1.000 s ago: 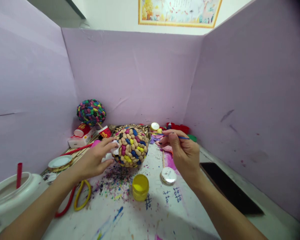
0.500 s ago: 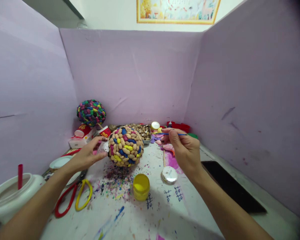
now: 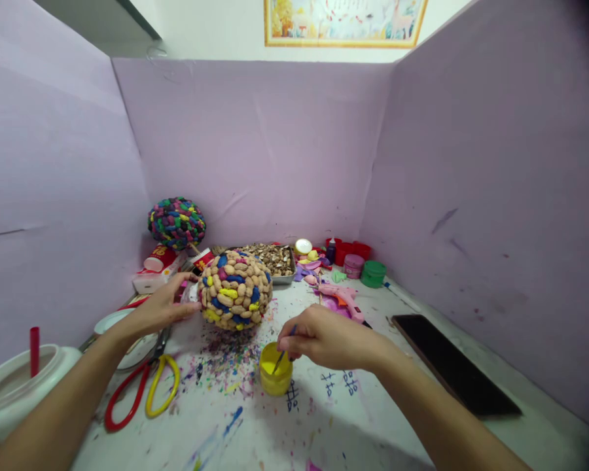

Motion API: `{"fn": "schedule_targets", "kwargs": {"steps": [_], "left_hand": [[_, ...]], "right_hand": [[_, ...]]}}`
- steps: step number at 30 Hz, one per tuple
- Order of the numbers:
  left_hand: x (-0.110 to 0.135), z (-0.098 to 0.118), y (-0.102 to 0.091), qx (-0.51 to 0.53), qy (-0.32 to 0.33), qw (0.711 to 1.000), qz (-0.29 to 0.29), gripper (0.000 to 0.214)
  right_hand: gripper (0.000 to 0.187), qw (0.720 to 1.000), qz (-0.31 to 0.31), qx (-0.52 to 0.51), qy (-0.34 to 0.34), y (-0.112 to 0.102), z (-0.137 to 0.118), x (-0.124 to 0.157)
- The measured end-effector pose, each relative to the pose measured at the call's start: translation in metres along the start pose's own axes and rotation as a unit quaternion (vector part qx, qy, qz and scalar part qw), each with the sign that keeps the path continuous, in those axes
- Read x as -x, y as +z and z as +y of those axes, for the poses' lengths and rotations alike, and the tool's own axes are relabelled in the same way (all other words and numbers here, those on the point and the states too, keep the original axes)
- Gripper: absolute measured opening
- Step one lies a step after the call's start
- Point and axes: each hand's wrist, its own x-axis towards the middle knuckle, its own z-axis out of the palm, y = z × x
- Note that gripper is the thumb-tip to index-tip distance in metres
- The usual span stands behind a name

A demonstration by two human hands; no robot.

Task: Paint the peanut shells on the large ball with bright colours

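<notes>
My left hand (image 3: pixel 164 306) is closed round a pale, partly see-through piece (image 3: pixel 191 294) at the left side of a peanut-covered ball (image 3: pixel 235 290). Some of the ball's peanuts are painted blue, yellow or magenta; most are bare tan. It is held just above the paint-speckled tabletop. Between the thumb and fingers of my right hand (image 3: pixel 319 337) is a thin paintbrush (image 3: pixel 286 350), tilted, with its tip down inside an open jar of yellow paint (image 3: pixel 276 379). The jar stands upright in front of the ball.
Red-and-yellow scissors (image 3: pixel 150 386) and a white pot (image 3: pixel 24 386) lie left. Behind are a fully painted ball (image 3: pixel 177 222) and a tray of peanut shells (image 3: pixel 283 278). A pink glue gun (image 3: pixel 343 296), a green paint jar (image 3: pixel 374 273) and a black phone-like slab (image 3: pixel 451 363) are right.
My right hand has moved down and left, bringing the brush from mid-air into the yellow paint jar. The peanut ball, in my left hand, has shifted slightly left and turned a little.
</notes>
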Motion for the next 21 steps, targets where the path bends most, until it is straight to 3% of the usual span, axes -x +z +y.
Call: {"fn": "schedule_targets", "kwargs": {"steps": [6, 14, 21], "left_hand": [[-0.001, -0.001, 0.003, 0.02, -0.018, 1.0, 0.008, 0.064], [-0.003, -0.007, 0.007, 0.01, -0.004, 1.0, 0.017, 0.058], [-0.005, -0.012, 0.012, 0.072, 0.005, 0.997, 0.04, 0.067]], "right_hand": [[0.02, 1.0, -0.009, 0.021, -0.001, -0.002, -0.001, 0.0], [0.03, 0.995, 0.075, -0.065, -0.005, -0.018, -0.01, 0.008], [0.033, 0.998, 0.053, -0.031, -0.002, -0.017, -0.011, 0.008]]}}
